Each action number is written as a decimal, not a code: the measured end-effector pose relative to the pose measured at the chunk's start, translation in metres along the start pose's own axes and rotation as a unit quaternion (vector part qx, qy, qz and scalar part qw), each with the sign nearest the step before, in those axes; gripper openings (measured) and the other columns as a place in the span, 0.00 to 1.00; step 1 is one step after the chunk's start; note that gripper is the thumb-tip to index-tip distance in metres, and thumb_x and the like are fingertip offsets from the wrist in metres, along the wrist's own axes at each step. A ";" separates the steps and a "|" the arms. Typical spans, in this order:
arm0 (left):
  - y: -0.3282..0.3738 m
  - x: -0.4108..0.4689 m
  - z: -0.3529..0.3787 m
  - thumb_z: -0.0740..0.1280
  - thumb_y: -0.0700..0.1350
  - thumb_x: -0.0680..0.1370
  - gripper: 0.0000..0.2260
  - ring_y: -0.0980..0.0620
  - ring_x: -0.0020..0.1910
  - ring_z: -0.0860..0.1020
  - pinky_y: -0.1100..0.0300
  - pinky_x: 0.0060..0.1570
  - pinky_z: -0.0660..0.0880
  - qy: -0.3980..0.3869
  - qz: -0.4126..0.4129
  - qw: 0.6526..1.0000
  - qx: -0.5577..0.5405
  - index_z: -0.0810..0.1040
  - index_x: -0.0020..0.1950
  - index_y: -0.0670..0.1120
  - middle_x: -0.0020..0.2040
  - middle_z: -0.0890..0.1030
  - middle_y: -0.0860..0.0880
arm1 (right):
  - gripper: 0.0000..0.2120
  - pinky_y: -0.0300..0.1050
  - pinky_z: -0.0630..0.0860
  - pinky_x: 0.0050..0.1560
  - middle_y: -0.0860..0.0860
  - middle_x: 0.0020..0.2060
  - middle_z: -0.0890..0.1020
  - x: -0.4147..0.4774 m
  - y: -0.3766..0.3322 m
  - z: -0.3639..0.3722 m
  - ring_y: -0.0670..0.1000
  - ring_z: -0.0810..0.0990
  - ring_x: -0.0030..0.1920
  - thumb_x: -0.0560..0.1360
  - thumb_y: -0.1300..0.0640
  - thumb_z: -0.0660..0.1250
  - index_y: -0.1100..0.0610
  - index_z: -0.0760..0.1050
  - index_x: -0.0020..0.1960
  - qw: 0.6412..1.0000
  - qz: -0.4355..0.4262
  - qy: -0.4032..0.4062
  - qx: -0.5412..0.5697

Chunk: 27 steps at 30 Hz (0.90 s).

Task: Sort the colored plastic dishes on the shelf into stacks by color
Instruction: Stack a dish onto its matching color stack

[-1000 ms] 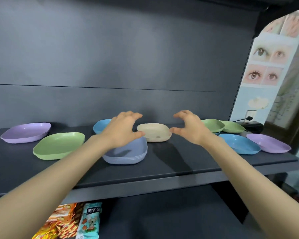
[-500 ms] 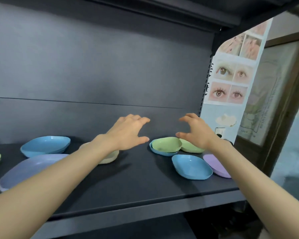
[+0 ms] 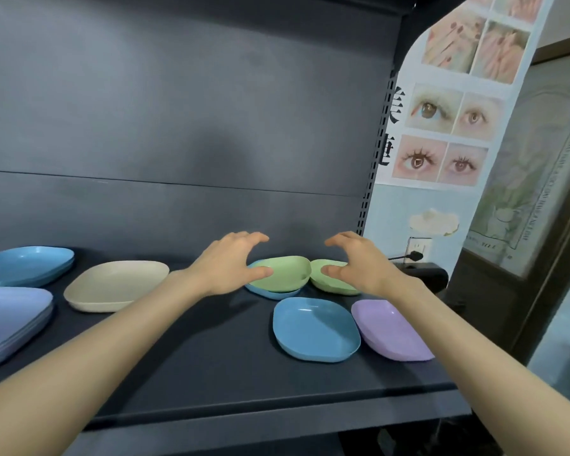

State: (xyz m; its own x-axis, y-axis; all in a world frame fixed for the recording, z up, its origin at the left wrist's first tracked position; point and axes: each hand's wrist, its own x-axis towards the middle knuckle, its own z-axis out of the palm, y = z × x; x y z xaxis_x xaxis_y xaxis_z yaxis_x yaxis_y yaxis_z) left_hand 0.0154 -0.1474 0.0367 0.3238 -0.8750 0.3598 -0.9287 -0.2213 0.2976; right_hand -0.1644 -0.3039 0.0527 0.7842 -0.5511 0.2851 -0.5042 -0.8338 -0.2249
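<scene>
Item: my left hand point(image 3: 231, 263), right hand point(image 3: 362, 263), both spread, empty. Risk: far green dish point(image 3: 283, 274) may drag the blue dish point(image 3: 270, 293) beneath.

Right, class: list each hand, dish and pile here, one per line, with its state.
left hand: open, holds nothing
right hand: open, holds nothing
green dish: upright, resting on a small blue dish
second green dish: unstacked
front blue dish: upright, unstacked
purple dish: unstacked
beige dish: upright, unstacked
blue stack: stacked
lavender stack: stacked
</scene>
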 end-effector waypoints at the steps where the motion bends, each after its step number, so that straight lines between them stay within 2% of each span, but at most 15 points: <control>1: -0.003 0.004 0.004 0.67 0.57 0.75 0.29 0.49 0.69 0.66 0.49 0.67 0.65 -0.004 -0.007 1.000 -0.008 0.64 0.73 0.50 0.70 0.70 0.49 | 0.26 0.44 0.64 0.67 0.54 0.69 0.69 0.004 0.004 0.004 0.54 0.66 0.69 0.75 0.51 0.68 0.56 0.67 0.70 1.000 -0.001 -0.005 0.005; 6: -0.021 0.020 0.027 0.70 0.55 0.74 0.29 0.52 0.68 0.69 0.54 0.67 0.66 -0.046 -0.043 0.996 -0.060 0.66 0.72 0.49 0.69 0.71 0.50 | 0.29 0.40 0.64 0.63 0.53 0.67 0.73 0.029 0.019 0.026 0.53 0.69 0.68 0.72 0.49 0.71 0.55 0.68 0.70 0.998 0.004 -0.050 0.040; 9: -0.031 0.031 0.037 0.72 0.53 0.73 0.27 0.53 0.64 0.71 0.63 0.59 0.67 -0.066 -0.055 0.993 -0.086 0.69 0.69 0.47 0.65 0.74 0.51 | 0.31 0.36 0.63 0.57 0.49 0.66 0.74 0.045 0.026 0.036 0.49 0.69 0.67 0.70 0.47 0.73 0.54 0.69 0.69 0.994 0.010 -0.075 0.082; 11: -0.038 0.040 0.040 0.72 0.53 0.72 0.24 0.52 0.61 0.73 0.63 0.56 0.69 -0.083 -0.068 0.990 -0.095 0.72 0.66 0.48 0.61 0.76 0.51 | 0.31 0.36 0.63 0.56 0.47 0.64 0.74 0.055 0.030 0.039 0.47 0.70 0.66 0.69 0.47 0.75 0.52 0.70 0.68 0.991 0.013 -0.095 0.093; 15: -0.052 0.057 0.047 0.73 0.57 0.70 0.26 0.52 0.60 0.74 0.58 0.59 0.71 -0.136 -0.071 0.984 -0.088 0.72 0.65 0.51 0.60 0.77 0.53 | 0.32 0.38 0.63 0.59 0.43 0.59 0.73 0.068 0.039 0.045 0.43 0.69 0.63 0.65 0.45 0.77 0.48 0.70 0.66 0.983 0.022 -0.135 0.123; 20: -0.059 0.065 0.058 0.70 0.62 0.70 0.35 0.51 0.66 0.69 0.56 0.64 0.68 -0.165 -0.058 0.984 -0.046 0.65 0.72 0.48 0.67 0.73 0.50 | 0.35 0.42 0.63 0.67 0.42 0.66 0.72 0.075 0.049 0.056 0.43 0.67 0.68 0.61 0.40 0.78 0.43 0.71 0.65 0.977 0.030 -0.159 0.139; 27: -0.060 0.067 0.064 0.69 0.65 0.69 0.36 0.52 0.65 0.67 0.60 0.59 0.66 -0.161 -0.057 0.984 -0.041 0.64 0.72 0.51 0.65 0.72 0.51 | 0.32 0.46 0.66 0.68 0.42 0.65 0.73 0.079 0.049 0.064 0.46 0.70 0.66 0.58 0.36 0.77 0.45 0.75 0.60 0.984 0.018 -0.134 0.115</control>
State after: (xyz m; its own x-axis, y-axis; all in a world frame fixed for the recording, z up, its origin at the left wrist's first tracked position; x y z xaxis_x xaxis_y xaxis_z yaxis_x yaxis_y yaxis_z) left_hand 0.0816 -0.2197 -0.0135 0.3396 -0.9403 0.0244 -0.8673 -0.3030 0.3950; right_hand -0.1046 -0.3864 0.0045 0.8505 -0.5255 0.0233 -0.4620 -0.7675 -0.4443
